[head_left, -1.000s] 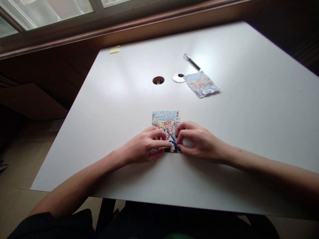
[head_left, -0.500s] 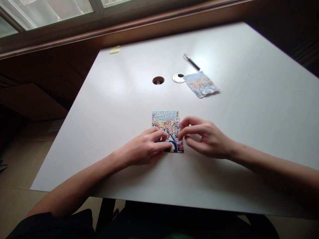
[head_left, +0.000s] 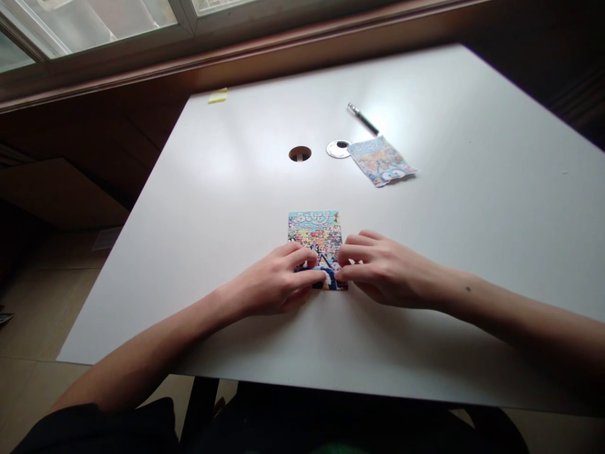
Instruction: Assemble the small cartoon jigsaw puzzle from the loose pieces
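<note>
A small colourful printed card [head_left: 316,227] with "Bluey" lettering lies flat on the white table in front of me. My left hand [head_left: 283,274] rests on its lower left part, with fingers bent and the thumb pressed on the dark blue picture area. At the card's right edge is my right hand [head_left: 378,268], its fingers curled and the fingertips and thumb touching the lower right part. Small whitish patches show between the right fingers; I cannot tell what they are. The hands cover much of the card's lower half.
A crumpled sheet [head_left: 382,162] with a similar print lies farther back, overlapping a round cover [head_left: 338,149]. Behind it is a capped pen [head_left: 363,118]. A round hole [head_left: 300,154] opens in the table [head_left: 227,221]. A yellow sticky note [head_left: 218,96] sits at the far left edge.
My right hand has turned and come down leftward, its fingertips and thumb now on the card's lower right part. The left hand and the card stay in place.
</note>
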The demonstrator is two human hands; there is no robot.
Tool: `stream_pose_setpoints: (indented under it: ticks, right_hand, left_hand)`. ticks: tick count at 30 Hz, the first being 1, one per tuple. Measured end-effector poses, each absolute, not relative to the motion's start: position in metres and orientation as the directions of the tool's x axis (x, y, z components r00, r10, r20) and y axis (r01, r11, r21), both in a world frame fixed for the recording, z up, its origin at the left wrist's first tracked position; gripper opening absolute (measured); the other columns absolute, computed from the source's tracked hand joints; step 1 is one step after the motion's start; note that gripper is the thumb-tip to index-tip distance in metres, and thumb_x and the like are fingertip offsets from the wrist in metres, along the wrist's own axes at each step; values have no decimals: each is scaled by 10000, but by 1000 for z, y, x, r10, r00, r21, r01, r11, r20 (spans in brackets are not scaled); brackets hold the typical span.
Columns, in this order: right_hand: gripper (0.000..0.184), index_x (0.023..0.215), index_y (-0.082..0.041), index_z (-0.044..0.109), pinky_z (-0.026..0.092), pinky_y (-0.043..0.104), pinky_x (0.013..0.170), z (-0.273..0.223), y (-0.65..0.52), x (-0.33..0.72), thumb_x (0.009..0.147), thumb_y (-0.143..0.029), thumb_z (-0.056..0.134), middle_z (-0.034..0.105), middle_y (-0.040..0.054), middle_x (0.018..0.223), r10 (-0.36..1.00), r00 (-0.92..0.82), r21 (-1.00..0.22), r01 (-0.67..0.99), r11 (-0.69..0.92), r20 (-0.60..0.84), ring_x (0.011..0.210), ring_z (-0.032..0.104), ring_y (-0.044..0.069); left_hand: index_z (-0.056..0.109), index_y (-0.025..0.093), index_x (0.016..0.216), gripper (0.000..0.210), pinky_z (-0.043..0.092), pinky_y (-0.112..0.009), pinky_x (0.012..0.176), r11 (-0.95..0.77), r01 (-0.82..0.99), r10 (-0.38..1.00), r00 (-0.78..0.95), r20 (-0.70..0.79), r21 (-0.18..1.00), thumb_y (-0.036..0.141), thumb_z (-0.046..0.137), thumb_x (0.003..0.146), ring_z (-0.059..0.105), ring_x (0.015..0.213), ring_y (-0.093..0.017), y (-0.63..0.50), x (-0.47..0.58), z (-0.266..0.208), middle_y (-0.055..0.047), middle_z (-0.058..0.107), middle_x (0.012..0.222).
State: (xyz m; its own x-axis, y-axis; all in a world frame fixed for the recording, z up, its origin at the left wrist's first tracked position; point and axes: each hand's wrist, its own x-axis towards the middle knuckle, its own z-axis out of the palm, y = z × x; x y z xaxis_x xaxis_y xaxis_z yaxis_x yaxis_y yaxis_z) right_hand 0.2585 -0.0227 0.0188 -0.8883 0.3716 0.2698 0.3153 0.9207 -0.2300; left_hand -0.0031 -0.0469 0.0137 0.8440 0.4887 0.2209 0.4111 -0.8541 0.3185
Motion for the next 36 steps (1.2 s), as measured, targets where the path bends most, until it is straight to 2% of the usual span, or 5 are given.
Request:
stream_pose_setpoints:
  ticks: [12,15,21,30,36]
  right_hand:
    - [190,822,-187,625,407,336,719,10,-31,254,913,-119,474,653,76,868,413,-858,-175,375,910,306,754,518,186]
    - [155,977,-157,649,476,393,841,4,-32,250,908,-177,512,677,141,1074,539,-770,-221,491,842,342,975,585,250]
    - [709,1489,-40,364,322,568,1141,-11,-32,246,914,-420,530,359,262,1559,666,-715,-194,637,746,213,1454,315,386]
    - [535,1423,-179,449,454,500,1088,-1,-20,256,929,-355,553,510,174,1448,759,-552,-498,578,646,345,1354,481,288]
    - [261,1128,-179,632,487,515,1002,-2,35,296,914,-278,521,661,134,1187,823,-341,-305,808,503,454,1164,592,296]
  left_hand:
    - [616,209,1054,176,480,-388,948,-768,489,629,698,343,414,290,574,904,583,1017,-208,-39,-4,-1,-73,658,1072]
    - [545,197,1283,506,396,-494,1076,-695,638,719,634,286,331,480,615,869,501,1257,-299,-35,-5,1,-132,577,1337]
    - [222,130,1558,909,101,-537,1245,-661,724,745,664,57,197,703,450,891,177,1523,-326,-31,-4,-1,-169,204,1633]
    - [181,144,1575,906,115,-531,1247,-653,734,753,656,55,186,726,381,910,134,1536,-306,-31,-5,-5,-148,146,1649]
    - [198,143,1571,881,181,-518,1238,-655,719,754,641,140,231,683,428,913,181,1520,-328,-33,-7,-9,-149,199,1639]
